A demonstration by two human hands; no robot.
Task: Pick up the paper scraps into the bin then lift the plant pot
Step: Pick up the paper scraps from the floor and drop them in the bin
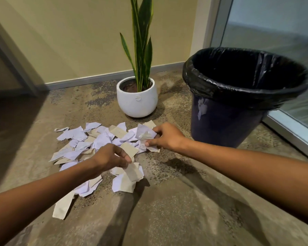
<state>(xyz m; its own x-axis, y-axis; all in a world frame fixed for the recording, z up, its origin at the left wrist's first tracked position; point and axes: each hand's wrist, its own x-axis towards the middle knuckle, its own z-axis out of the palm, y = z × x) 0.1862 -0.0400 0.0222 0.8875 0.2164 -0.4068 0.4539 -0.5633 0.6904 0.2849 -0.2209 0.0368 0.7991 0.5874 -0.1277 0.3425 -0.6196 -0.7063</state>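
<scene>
Several torn white and beige paper scraps lie in a loose heap on the mottled floor. My left hand pinches a beige scrap at the heap's near side. My right hand grips a few white scraps at the heap's far right edge. A dark blue bin lined with a black bag stands to the right, its mouth open. Behind the heap sits a round white plant pot holding a tall green snake plant.
A beige wall with a grey skirting runs behind the pot. A glass panel with a metal frame borders the floor on the right, just past the bin. Bare floor stretches in front of the heap.
</scene>
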